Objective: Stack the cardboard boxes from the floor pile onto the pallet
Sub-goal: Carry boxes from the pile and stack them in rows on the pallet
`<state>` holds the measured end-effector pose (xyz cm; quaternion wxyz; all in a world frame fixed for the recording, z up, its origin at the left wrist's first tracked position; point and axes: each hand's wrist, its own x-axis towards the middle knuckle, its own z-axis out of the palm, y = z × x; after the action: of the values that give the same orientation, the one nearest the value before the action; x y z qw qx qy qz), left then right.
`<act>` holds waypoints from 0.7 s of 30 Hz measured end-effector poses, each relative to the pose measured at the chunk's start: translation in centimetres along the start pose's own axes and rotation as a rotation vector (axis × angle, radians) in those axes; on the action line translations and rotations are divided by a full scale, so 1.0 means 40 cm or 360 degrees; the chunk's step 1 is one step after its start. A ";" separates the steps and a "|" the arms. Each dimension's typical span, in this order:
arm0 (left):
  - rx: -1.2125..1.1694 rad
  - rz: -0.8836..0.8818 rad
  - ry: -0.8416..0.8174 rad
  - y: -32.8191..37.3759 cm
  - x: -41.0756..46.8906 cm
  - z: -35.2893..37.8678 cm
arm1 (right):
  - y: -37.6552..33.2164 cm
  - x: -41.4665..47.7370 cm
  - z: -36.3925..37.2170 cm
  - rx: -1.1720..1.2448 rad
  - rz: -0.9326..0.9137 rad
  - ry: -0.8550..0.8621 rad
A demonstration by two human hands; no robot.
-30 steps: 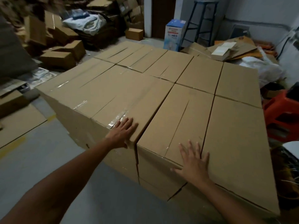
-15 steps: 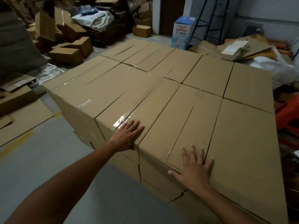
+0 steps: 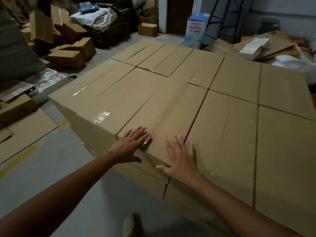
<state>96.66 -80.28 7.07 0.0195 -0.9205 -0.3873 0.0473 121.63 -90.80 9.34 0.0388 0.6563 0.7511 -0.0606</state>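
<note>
A wide block of taped brown cardboard boxes (image 3: pixel 230 93) fills the middle of the view, stacked at least two layers high; the pallet under it is hidden. My left hand (image 3: pixel 131 145) lies flat, fingers spread, on the near edge of a front-row top box (image 3: pixel 162 113), over its tape seam. My right hand (image 3: pixel 181 159) rests flat on the same box's near right corner, thumb hanging over the front edge. Neither hand holds anything. A loose pile of cardboard boxes (image 3: pixel 68 53) lies on the floor at the far left.
Flattened cardboard sheets (image 3: pixel 25 132) lie on the grey floor at left. A blue and white product box (image 3: pixel 196 29) and a dark stepladder (image 3: pixel 222 19) stand behind the stack. More flattened cardboard (image 3: pixel 266 47) is heaped at far right. My shoe (image 3: pixel 131 224) shows at the bottom.
Both hands have slid left and closer together along the stack's front edge. The front-left boxes have closed up against the rest. The camera has moved nearer.
</note>
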 end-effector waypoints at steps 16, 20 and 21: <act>0.0051 0.0206 -0.0158 -0.456 0.033 0.072 | -0.250 0.214 0.024 -0.0097 0.0263 -0.0021; 0.0041 0.0210 -0.0171 -0.454 0.028 0.064 | -0.264 0.213 0.014 -0.0095 0.0277 -0.0028; 0.0028 0.0205 -0.0182 -0.450 0.026 0.058 | -0.264 0.211 0.009 -0.0102 0.0284 -0.0055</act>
<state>84.34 -66.95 5.99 0.0023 -0.9391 -0.3273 0.1044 110.00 -83.97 8.23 0.0779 0.7177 0.6905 -0.0440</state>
